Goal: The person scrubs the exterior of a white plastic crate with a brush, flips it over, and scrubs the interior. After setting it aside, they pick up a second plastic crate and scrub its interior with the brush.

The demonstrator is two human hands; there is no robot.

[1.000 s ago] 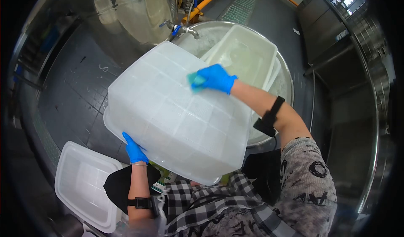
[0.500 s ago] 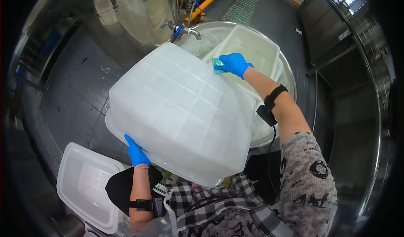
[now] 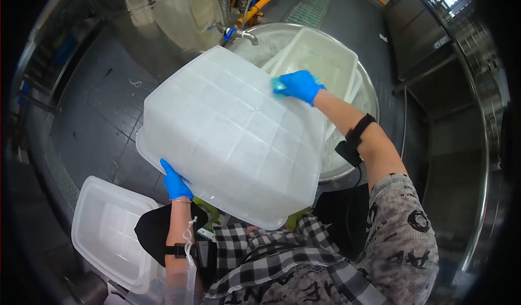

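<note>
So the big white tub [image 3: 233,131] is bottom-up and tilted in front of the person, partly blocking the view of the metal basin [image 3: 373,96]. Left hand [image 3: 176,182] has hold of its near-left rim, right hand [image 3: 302,85] is gripping a green sponge [image 3: 278,86] at its far edge. Cream tray [image 3: 316,55] sits in the basin, another white box [image 3: 112,232] lower left.

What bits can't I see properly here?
All in the head view:
Upturned white tub: inside hidden by its own base.
Green sponge: blurred, partly covered by the right hand.
Left hand: some fingers hidden by the tub.
Round basin: partly hidden by the tub.
</note>
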